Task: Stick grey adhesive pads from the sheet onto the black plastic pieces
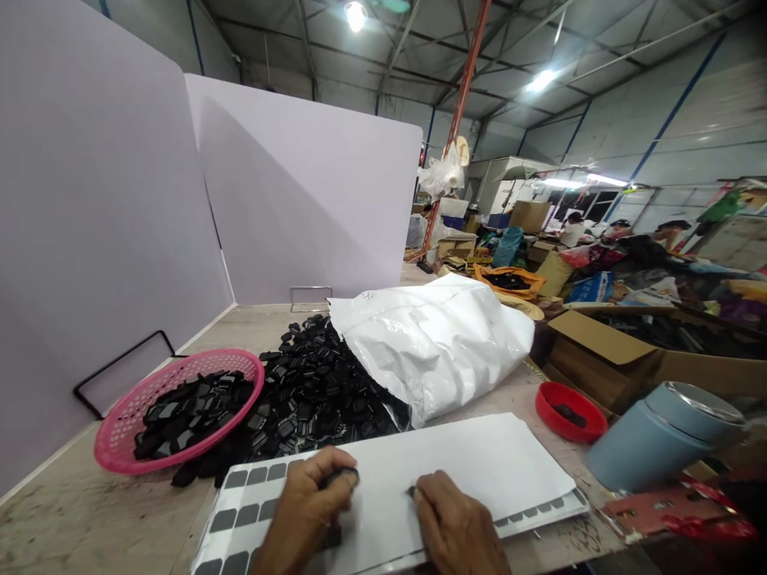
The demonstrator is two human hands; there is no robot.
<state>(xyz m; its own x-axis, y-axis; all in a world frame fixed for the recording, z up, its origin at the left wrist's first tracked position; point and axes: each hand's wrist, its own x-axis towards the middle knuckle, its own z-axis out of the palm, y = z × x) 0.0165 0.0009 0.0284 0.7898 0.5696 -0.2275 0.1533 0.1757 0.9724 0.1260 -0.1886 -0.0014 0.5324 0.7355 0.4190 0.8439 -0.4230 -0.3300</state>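
Note:
My left hand (311, 503) is closed, with a small black plastic piece (339, 477) pinched between thumb and fingers. My right hand (459, 523) has its fingers pressed together around a small dark piece (411, 491); only its tip shows, so its kind is unclear. Both hands are over a stack of white sheets (443, 455). Rows of dark grey rounded patches (245, 515) show on the sheet at the left of the stack. Behind it lies a heap of small black plastic pieces (317, 391), spilling from a white plastic bag (443, 343).
A pink basket (180, 463) of black pieces stands left. On the right are a red dish (569, 431) with a dark piece, a blue thermos (650, 439) and a cardboard box (599, 339). White panels (300, 192) wall the left and back. People sit far off.

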